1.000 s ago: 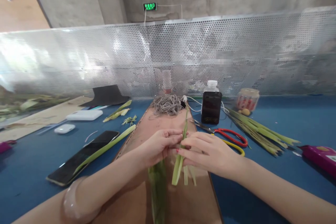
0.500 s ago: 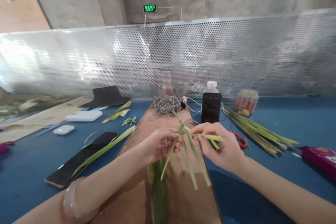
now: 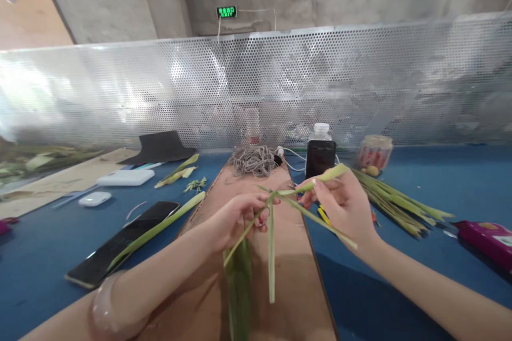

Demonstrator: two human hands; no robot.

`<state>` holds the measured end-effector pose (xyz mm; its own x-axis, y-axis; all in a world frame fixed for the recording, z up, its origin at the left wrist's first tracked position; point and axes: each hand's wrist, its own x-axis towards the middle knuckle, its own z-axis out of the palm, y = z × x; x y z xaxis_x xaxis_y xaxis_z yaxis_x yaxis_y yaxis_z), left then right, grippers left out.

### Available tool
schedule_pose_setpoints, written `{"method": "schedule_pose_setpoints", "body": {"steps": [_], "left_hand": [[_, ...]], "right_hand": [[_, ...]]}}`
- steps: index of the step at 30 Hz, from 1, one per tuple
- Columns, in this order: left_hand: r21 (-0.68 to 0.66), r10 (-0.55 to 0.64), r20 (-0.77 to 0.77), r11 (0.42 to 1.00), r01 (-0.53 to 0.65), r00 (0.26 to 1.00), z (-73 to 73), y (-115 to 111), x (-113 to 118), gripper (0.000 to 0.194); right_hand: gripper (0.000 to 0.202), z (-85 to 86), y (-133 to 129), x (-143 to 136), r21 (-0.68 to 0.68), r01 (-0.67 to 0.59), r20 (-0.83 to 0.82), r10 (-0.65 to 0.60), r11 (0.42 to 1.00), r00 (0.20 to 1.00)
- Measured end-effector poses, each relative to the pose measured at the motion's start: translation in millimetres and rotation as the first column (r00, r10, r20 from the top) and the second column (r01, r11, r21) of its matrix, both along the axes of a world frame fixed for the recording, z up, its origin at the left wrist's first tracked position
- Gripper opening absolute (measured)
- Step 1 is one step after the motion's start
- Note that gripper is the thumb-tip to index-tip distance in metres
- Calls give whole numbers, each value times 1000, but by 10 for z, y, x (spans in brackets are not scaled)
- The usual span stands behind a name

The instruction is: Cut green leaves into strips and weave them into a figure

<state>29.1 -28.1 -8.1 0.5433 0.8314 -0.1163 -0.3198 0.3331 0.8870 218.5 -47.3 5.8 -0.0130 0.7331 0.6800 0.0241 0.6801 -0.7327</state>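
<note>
Over the brown board (image 3: 294,298), my left hand (image 3: 240,218) pinches a small knot of green leaf strips (image 3: 271,250) where several of them meet. The strips fan out and hang down from that point. My right hand (image 3: 347,208) is closed on a wider pale green strip (image 3: 320,178), pulled out to the right and lying across its fingers. Another thin strip slants below the right fingers. Under the left hand, a broad bundle of green leaves (image 3: 239,293) lies along the board. Yellow and red handles show partly behind the right hand.
Grey cord (image 3: 254,160) is heaped at the board's far end. A phone (image 3: 320,157) stands against a bottle (image 3: 321,130), near a jar (image 3: 375,152). Leaf strips (image 3: 400,200) and a purple packet (image 3: 486,245) lie right. Another phone (image 3: 124,242) and a white case (image 3: 126,177) are left.
My right hand has risen slightly and turned, drawing the wider strip up to the right. The hanging strips have shifted, one now slanting right. My left hand keeps its pinch, slightly further left.
</note>
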Motion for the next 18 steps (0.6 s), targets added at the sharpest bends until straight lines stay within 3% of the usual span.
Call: {"method": "schedule_pose_setpoints", "body": {"steps": [4, 10, 15, 18], "left_hand": [[20, -61, 103, 998, 60, 993, 4, 21, -19, 29], [94, -35, 29, 995, 32, 999, 22, -20, 5, 20], [143, -24, -15, 989, 26, 1000, -25, -23, 25, 7], [180, 0, -81, 984, 15, 997, -59, -3, 28, 15]], "right_hand": [[9, -47, -4, 20, 30, -91, 84, 88, 995, 993], [11, -91, -36, 59, 130, -42, 264, 7, 991, 965], [24, -87, -68, 126, 212, -226, 459, 107, 951, 882], [27, -56, -65, 143, 280, -293, 555, 94, 914, 826]]}}
